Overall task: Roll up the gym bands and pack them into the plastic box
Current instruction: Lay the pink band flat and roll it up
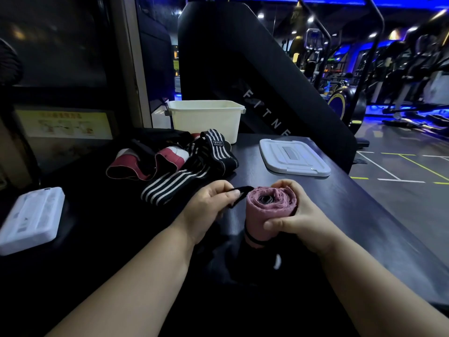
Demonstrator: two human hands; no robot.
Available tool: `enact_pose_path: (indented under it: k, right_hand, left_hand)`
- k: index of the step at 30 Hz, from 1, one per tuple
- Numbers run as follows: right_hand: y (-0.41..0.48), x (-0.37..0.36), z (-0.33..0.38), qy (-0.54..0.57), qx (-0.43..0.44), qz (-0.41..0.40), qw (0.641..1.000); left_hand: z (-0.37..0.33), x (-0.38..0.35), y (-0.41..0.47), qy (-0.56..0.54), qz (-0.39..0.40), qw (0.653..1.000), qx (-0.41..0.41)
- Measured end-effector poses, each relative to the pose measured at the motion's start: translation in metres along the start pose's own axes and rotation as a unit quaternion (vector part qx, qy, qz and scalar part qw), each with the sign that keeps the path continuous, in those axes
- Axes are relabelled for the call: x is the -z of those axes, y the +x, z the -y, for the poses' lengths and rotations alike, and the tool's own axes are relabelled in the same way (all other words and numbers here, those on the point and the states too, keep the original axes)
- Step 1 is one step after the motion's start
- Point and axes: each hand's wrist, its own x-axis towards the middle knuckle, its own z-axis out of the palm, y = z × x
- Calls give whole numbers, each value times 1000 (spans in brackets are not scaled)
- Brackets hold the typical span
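The right hand (295, 215) wraps its fingers around a rolled pink fabric gym band (269, 210), held upright above the dark table (340, 215). The left hand (211, 205) pinches a thin black strap (239, 192) beside it. Beyond, the open white plastic box (206, 120) stands behind loose striped bands (194, 166).

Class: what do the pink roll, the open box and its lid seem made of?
Pink roll: woven fabric, matte, with soft frayed layers at its end. Box: cream plastic, smooth, likely rigid, with a moulded rim. Lid: pale plastic, slightly glossy, with moulded ridges.
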Motion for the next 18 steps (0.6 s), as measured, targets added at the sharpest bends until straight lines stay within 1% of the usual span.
enact_pose_path:
  k: [3,6,8,10,13,15,18]
  right_hand:
    - [-1,-5,1,-3,11,-23,1000]
    - [-2,-8,2,-8,13,-26,1000]
    - [-2,-5,3,-2,1,-10,1000]
    - [-2,0,3,15,-15,24,999]
    - [-4,7,-1,66,-30,73,995]
    - [-3,8,-1,76,-33,81,993]
    - [-1,4,0,37,-17,78,996]
  left_hand:
    - [-2,2,-2,-56,34,998,4]
    - [-1,0,-3,-62,55,997,-6]
    - [-1,-3,-3,-41,47,998,-10]
    - [1,-4,-2,-21,46,999,-8]
    - [4,-4,-2,0,61,998,-3]
    - [4,-4,-2,-1,60,998,0]
    - [1,-3,-3,-23,52,998,-1]
